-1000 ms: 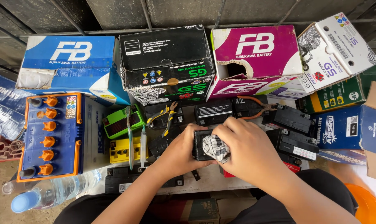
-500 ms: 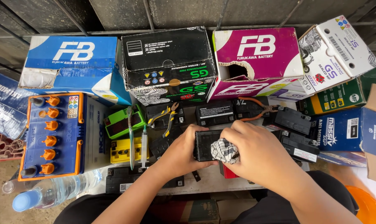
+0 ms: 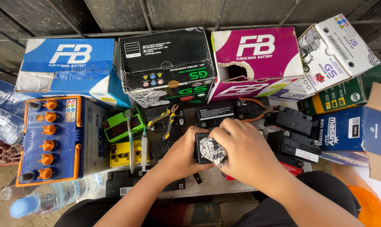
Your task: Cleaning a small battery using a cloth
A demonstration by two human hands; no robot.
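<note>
Cluttered bench [image 3: 211, 187]; small battery [image 3: 201, 147] upright.

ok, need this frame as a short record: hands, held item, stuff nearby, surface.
left hand: grips a small black battery from its left side
right hand: presses a checked rag against the battery
near left: syringe, yellow-handled pliers, green meter
far left: blue battery with orange caps, water bottle
back row: blue box, black box, magenta box
surface: bench, crowded with black batteries
</note>
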